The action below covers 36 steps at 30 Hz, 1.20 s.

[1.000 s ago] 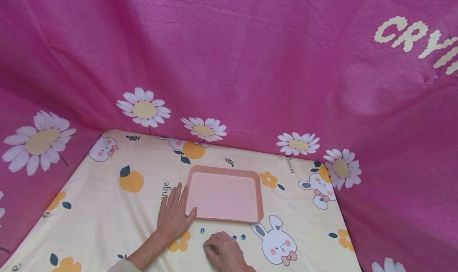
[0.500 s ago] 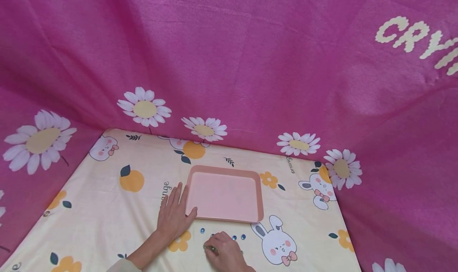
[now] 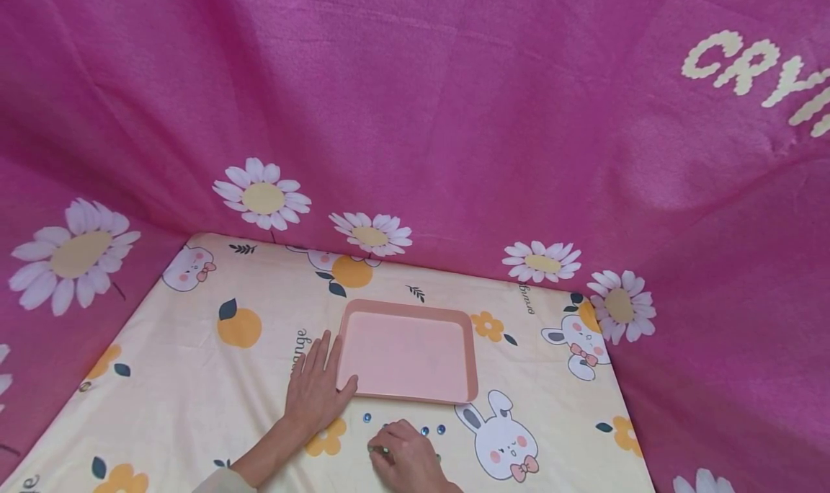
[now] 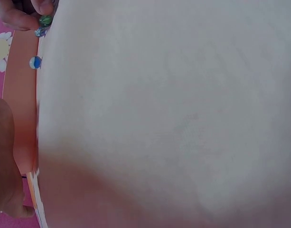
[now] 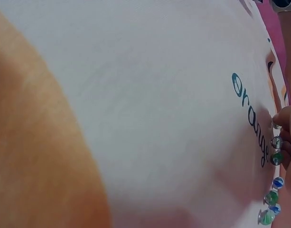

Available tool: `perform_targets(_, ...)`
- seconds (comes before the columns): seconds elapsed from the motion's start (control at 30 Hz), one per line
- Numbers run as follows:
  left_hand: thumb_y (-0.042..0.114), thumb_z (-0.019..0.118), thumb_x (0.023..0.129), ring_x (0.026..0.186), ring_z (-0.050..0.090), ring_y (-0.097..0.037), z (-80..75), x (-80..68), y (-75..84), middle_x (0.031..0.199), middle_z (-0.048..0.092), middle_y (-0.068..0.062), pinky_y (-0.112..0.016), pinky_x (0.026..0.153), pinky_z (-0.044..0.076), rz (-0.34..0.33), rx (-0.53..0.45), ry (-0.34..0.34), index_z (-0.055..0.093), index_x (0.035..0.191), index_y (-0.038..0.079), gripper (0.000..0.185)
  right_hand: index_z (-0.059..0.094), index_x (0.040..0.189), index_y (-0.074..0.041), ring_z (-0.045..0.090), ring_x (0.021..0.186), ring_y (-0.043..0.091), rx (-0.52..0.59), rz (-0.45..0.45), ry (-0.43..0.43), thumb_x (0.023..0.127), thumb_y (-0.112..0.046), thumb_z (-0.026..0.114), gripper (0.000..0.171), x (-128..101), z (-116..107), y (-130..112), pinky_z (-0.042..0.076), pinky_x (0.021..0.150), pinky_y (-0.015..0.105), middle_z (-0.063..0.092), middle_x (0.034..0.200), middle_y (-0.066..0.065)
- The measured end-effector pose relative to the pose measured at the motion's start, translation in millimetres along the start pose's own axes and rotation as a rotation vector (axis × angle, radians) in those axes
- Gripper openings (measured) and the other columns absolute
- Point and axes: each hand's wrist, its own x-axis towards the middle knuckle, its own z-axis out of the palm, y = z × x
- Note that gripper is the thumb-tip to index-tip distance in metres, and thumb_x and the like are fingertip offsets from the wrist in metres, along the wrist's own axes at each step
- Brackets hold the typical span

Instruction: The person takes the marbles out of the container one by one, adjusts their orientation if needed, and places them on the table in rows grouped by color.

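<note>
R hand pinches green marble; L hand flat by tray.

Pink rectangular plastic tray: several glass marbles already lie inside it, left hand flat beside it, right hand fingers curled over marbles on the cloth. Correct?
Not quite. The pink rectangular plastic tray holds nothing in the head view; the small glass marbles lie on the cream printed cloth in front of it. The rest stands: left hand flat beside the tray, right hand curled over marbles.

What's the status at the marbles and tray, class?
Left hand flat, touching tray. Right hand pinching a green marble. Other marbles loose beside it; nothing blocking.
</note>
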Motion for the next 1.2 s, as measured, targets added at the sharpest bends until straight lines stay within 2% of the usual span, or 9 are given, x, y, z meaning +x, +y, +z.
perform_targets(0.27,0.051,0.056,0.093,0.145,0.028,-0.039,-2.3,-0.6,1.1,0.160,0.028,-0.020,-0.057,0.115,0.025,-0.003,0.001,-0.018,0.033,0.155,0.003,0.082,0.076,0.083,-0.023,0.060,0.084,0.000,-0.005,0.021,-0.042,0.075,-0.015,0.079,0.012,0.3,-1.9,-1.6,0.047,0.075,0.010,0.066,0.085,-0.016)
perform_targets(0.63,0.051,0.057,0.093,0.144,0.028,-0.039,-2.4,-0.2,0.9,0.160,0.027,-0.021,-0.057,0.115,0.025,0.002,0.002,-0.013,0.033,0.155,0.002,0.082,0.075,0.083,-0.023,0.059,0.084,0.000,0.006,0.024,-0.038,0.074,-0.014,0.078,0.013,0.8,-2.2,-1.4,0.046,0.074,0.009,0.065,0.085,-0.016)
perform_targets(0.87,0.051,0.056,0.093,0.145,0.028,-0.039,-1.5,-0.2,0.6,0.160,0.027,-0.021,-0.057,0.115,0.025,-0.003,-0.005,-0.013,0.033,0.155,0.003,0.082,0.075,0.087,-0.024,0.059,0.090,0.000,0.037,0.086,-0.099,0.081,-0.017,0.076,0.010,3.6,-7.7,-0.9,0.048,0.078,0.014,0.066,0.089,-0.018)
perform_targets(1.07,0.050,0.056,0.093,0.144,0.028,-0.039,-1.0,-0.1,1.0,0.160,0.027,-0.021,-0.058,0.115,0.025,0.002,-0.001,-0.010,0.033,0.155,0.002,0.081,0.075,0.087,-0.021,0.061,0.090,0.002,0.031,0.036,-0.015,0.084,-0.018,0.076,0.005,4.6,-13.4,6.5,0.050,0.078,0.017,0.066,0.090,-0.014)
perform_targets(1.2,0.051,0.055,0.093,0.145,0.028,-0.039,-1.8,0.6,1.7,0.160,0.027,-0.021,-0.057,0.115,0.024,0.002,0.011,-0.021,0.032,0.155,0.003,0.082,0.075,0.090,-0.020,0.059,0.091,0.003,0.036,0.061,-0.005,0.088,-0.020,0.072,0.003,7.3,-20.9,10.0,0.049,0.080,0.016,0.065,0.092,-0.013)
